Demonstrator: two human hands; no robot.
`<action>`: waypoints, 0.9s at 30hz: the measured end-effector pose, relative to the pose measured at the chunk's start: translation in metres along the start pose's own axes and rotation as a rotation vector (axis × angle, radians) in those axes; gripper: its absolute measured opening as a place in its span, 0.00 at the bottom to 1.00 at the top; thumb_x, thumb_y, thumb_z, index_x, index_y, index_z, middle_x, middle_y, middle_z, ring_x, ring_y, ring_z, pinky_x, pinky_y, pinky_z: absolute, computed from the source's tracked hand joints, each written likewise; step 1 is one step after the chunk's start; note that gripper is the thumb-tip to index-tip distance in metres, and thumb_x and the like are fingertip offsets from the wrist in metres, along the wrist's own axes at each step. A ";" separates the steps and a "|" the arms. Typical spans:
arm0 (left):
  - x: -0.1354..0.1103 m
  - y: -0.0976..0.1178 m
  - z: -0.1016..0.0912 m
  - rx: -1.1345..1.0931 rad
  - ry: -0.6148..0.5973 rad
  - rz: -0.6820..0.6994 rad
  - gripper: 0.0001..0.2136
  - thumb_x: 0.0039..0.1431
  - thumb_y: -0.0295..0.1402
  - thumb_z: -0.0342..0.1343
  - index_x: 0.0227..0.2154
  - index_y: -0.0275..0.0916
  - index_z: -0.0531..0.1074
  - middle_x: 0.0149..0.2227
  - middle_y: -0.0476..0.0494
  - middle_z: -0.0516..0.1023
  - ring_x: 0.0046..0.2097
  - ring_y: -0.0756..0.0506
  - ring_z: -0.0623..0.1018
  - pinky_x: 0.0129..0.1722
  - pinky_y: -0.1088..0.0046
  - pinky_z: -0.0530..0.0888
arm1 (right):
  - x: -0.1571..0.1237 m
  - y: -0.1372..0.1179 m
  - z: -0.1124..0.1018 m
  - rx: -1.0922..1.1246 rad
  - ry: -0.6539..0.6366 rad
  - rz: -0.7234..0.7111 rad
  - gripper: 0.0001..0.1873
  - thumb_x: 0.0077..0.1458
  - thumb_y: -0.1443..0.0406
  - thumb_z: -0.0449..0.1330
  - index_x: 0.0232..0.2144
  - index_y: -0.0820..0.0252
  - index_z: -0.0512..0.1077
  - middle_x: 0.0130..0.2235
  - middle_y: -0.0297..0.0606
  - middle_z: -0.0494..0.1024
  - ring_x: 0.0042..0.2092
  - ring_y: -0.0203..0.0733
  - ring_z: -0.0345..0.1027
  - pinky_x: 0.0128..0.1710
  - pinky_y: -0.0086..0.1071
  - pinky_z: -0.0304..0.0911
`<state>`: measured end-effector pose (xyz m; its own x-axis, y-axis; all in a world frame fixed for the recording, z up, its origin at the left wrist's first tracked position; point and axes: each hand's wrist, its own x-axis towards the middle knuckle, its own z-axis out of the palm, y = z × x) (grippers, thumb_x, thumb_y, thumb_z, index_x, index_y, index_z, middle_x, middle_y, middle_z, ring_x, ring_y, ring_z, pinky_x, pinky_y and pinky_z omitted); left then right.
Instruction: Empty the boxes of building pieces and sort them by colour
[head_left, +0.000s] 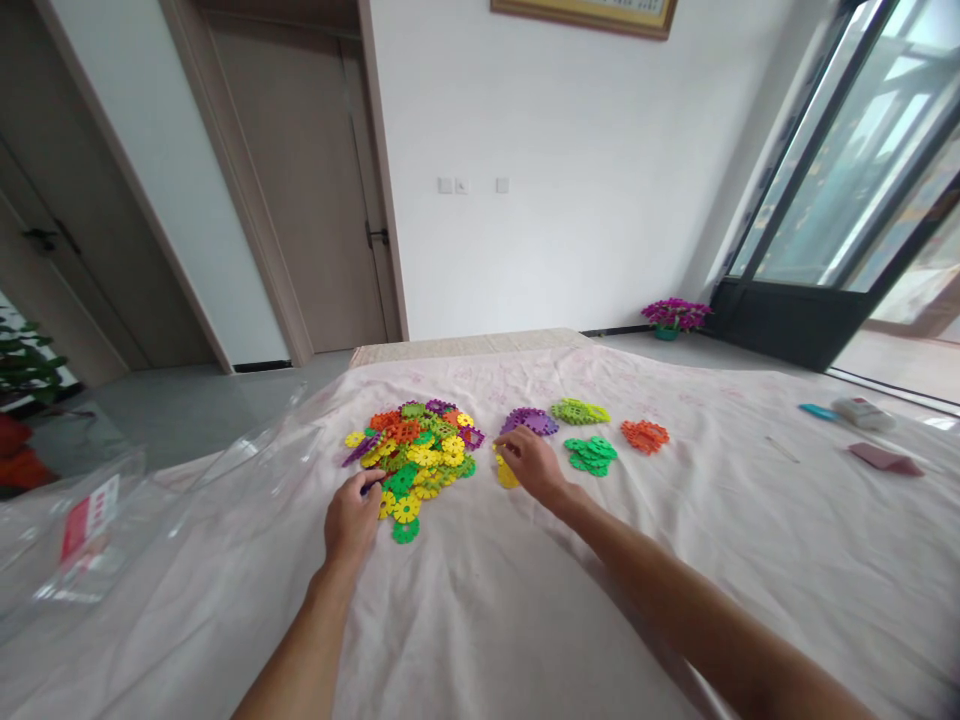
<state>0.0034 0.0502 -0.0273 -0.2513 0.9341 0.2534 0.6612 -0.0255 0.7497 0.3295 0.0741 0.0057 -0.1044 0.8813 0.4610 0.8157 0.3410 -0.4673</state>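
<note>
A mixed heap of plastic snowflake discs (415,452) in yellow, orange, green and purple lies on a pale pink cloth (525,600). To its right sit sorted small piles: purple (529,421), light green (579,411), dark green (592,454), orange (645,435). My left hand (351,522) rests at the heap's near left edge, fingers curled onto a purple piece. My right hand (531,463) lies over a small yellow pile (505,473), fingers pinched on a yellow disc.
A clear plastic bag (82,540) with a red label lies at the left. A teal object (819,411), a white one (862,412) and a maroon card (885,459) sit at the far right. Doors, a potted flower (675,316) and a glass sliding door stand beyond.
</note>
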 end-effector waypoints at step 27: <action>0.000 0.004 -0.001 0.021 0.004 -0.006 0.13 0.58 0.35 0.50 0.42 0.44 0.78 0.47 0.46 0.82 0.49 0.43 0.79 0.50 0.68 0.72 | 0.012 -0.054 0.002 -0.100 -0.189 0.180 0.12 0.60 0.62 0.56 0.31 0.58 0.79 0.34 0.38 0.80 0.34 0.38 0.70 0.31 0.27 0.54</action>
<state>0.0053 0.0496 -0.0240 -0.2579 0.9330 0.2511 0.6742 -0.0124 0.7384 0.2827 0.0671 0.0349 -0.0497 0.9733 0.2240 0.8819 0.1480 -0.4476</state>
